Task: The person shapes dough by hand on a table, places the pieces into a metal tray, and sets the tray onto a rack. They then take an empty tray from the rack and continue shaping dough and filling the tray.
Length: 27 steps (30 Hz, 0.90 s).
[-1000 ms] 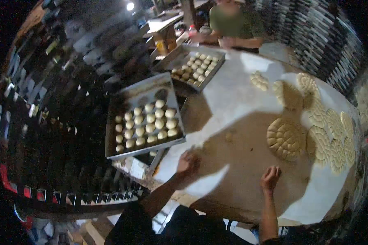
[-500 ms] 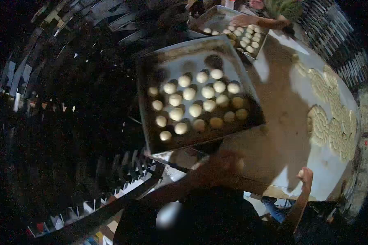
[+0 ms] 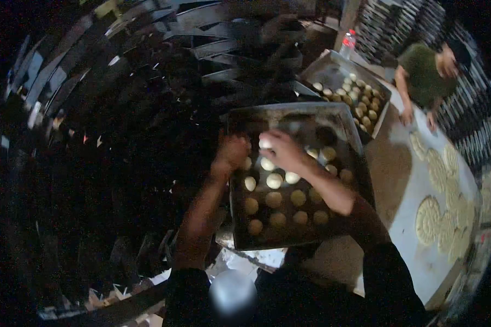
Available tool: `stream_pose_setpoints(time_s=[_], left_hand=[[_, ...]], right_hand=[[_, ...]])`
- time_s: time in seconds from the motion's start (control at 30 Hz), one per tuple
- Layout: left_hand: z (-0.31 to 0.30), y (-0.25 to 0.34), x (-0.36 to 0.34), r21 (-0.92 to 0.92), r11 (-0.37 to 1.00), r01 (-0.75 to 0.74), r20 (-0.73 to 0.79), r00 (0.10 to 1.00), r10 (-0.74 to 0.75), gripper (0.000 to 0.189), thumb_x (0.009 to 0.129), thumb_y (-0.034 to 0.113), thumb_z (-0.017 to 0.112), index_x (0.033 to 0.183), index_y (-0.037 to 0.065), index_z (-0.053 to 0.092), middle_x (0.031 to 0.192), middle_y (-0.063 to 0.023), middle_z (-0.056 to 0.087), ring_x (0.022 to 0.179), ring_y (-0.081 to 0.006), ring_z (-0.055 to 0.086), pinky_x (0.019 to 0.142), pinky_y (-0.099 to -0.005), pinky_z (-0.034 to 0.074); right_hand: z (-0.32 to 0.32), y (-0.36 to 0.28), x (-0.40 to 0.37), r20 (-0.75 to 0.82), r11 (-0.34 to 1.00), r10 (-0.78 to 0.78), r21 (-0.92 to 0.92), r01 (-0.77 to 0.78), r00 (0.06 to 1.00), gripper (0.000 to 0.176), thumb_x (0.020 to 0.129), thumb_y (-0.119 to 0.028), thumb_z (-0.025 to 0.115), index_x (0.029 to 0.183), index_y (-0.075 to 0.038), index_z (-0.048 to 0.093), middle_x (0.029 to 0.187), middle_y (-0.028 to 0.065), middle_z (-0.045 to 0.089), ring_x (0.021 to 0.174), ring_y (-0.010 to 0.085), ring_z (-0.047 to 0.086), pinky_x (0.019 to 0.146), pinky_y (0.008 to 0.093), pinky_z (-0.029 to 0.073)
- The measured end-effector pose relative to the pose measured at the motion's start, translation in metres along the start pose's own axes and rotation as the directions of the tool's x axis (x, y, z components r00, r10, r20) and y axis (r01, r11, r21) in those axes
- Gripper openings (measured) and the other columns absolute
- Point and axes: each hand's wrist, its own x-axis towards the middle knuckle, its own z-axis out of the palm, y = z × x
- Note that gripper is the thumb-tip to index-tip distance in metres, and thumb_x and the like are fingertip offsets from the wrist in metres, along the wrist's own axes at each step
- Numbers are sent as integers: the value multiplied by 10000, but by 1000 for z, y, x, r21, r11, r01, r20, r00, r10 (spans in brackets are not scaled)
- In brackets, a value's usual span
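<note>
A dark metal baking tray (image 3: 289,244) lies in front of me, with several rows of round pale dough balls (image 3: 274,181) on it. My right hand (image 3: 282,150) is over the tray's upper middle, with its fingers closed around a dough ball (image 3: 264,143). Close by on the left, my left hand (image 3: 234,151) is curled at the tray's left side, above a dough ball (image 3: 246,163). Whatever those left fingers hold, if anything, is hidden and slightly blurred.
A second tray of dough balls (image 3: 360,98) stands farther back, with a red-capped bottle (image 3: 348,43) behind it. Flattened dough pieces (image 3: 436,218) lie on the table (image 3: 403,250) to the right. Another person (image 3: 428,76) stands at its far side, hands at the edge.
Both my hands have come up over the tray, the right one from the table's near edge with a dough ball. My view has turned. The other person's arm has left the far tray.
</note>
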Motion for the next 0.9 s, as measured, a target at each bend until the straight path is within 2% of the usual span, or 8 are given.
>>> stream_pose_setpoints(time_s=[0.1,0.23,0.33,0.43,0.6,0.73,0.83,0.9], left_hand=[[-12,5,-10,52,998,-17,-7,1000,17,360,882,267,567,1197,106,632,1118,-146,660,1036,-304,635,968,-660,372],[39,-19,13,129,983,-128,-85,987,139,599,808,423,662,1319,134,542,1262,-150,579,1179,-343,539,974,-720,309],[-88,80,9,207,978,17,-243,969,34,684,789,462,704,1365,180,469,1397,-153,456,1317,-348,402,995,-715,285],[-152,224,44,-13,966,-257,-299,923,242,685,767,447,747,1332,160,487,1370,-163,488,1311,-348,417,1027,-669,296],[-161,503,133,-443,468,-765,-73,551,831,795,746,467,783,1367,79,474,1310,-164,542,1206,-332,518,1038,-470,393],[-121,691,183,-980,123,155,134,60,989,646,903,380,647,1432,92,415,1316,-92,548,1149,-244,554,979,-398,451],[-61,787,236,-958,142,248,259,544,798,447,933,214,618,1339,50,528,1157,-127,624,986,-190,623,807,-275,515],[-29,825,301,-963,196,186,267,767,583,419,933,223,604,1315,60,548,1105,-122,634,919,-195,630,757,-294,522]], right_hand=[[-3,-5,-13,251,765,-249,-541,349,935,267,807,-154,649,1051,-46,647,980,164,610,1019,351,570,1015,518,387],[-132,-77,-117,-131,972,17,-232,-47,991,236,816,-149,637,1025,-39,637,892,158,609,1004,343,570,947,481,429],[-182,-32,-262,-440,840,290,-308,-446,850,228,833,-202,654,1000,-47,636,964,153,638,958,344,598,885,475,460],[-192,-6,-370,-546,667,325,-447,-597,772,141,815,-179,635,894,-63,636,932,143,647,920,360,609,847,509,453],[-226,2,-531,-595,564,487,-345,-751,639,178,813,-192,665,910,-44,642,948,159,653,917,333,631,897,475,455],[-299,16,-741,-822,359,439,-209,-910,362,137,819,-113,667,833,-3,586,742,122,565,691,268,574,688,391,467],[-306,-10,-845,-851,326,516,296,-898,-93,204,860,-176,643,796,-29,518,734,86,518,700,248,532,658,404,418],[-324,-26,-841,-903,264,430,151,-953,-24,211,885,-192,610,783,-36,511,729,97,508,723,283,529,689,414,403]])
